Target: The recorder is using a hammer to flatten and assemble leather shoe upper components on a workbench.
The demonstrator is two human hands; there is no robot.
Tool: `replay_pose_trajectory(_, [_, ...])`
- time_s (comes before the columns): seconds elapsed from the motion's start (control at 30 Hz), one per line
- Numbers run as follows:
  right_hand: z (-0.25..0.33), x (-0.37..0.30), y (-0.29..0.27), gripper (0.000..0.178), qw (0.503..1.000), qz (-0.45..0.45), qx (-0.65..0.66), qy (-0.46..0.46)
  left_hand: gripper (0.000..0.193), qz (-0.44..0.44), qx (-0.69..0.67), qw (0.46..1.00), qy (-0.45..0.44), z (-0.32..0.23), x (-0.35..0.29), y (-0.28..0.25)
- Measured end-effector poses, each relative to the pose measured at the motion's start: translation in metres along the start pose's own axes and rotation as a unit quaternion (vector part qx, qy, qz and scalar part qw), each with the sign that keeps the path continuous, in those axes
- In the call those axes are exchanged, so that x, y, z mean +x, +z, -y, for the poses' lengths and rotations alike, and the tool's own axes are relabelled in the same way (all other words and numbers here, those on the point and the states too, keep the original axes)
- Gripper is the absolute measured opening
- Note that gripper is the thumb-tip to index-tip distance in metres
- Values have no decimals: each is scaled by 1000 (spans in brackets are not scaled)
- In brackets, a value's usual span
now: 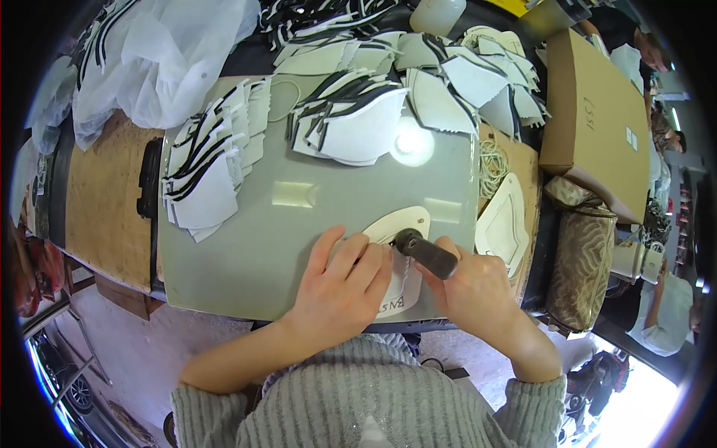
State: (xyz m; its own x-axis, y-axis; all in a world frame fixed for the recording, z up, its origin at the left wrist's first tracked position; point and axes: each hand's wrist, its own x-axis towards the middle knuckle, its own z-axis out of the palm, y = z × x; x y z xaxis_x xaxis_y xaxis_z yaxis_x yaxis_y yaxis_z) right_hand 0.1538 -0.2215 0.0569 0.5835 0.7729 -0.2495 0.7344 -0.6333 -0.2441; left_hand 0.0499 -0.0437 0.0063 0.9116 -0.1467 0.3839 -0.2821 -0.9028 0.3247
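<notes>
On the grey board [261, 257] in front of me lies a cream template [396, 222] with a rounded tip and small holes. A white cut piece [407, 276] with a jagged edge lies by it, next to dark lettering. My left hand [340, 280] rests palm down over the template's left side, fingers spread and slightly bent; its thumb is hidden. My right hand [478, 287] is closed around a dark tool with a thick rounded shaft [433, 254]. The tool's rounded end stands over the template, close to my left fingertips. What lies beneath that end is hidden.
Stacks of white pieces with black edging [351, 116] lie at the far side, with another stack [209, 175] at left. A second cream template [504, 228] and coiled cord [491, 164] lie at right. Beyond stand a cardboard box [597, 127] and a patterned roll-shaped bag [582, 261].
</notes>
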Motion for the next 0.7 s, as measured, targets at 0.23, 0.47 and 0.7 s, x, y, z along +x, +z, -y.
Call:
replay_pose_trajectory(0.23, [-1,0,1,12,998,-34,57,23,33,-20,-41,996,-72,0,-4,5])
replay_pose_trajectory(0.47, [-5,-1,7,25,999,-32,21,0,31,-29,-8,997,-66,-4,-12,4])
replay_pose_trajectory(0.7, [11,-3,-3,13,983,-118,139,-6,32,-35,10,998,-44,-4,-11,5])
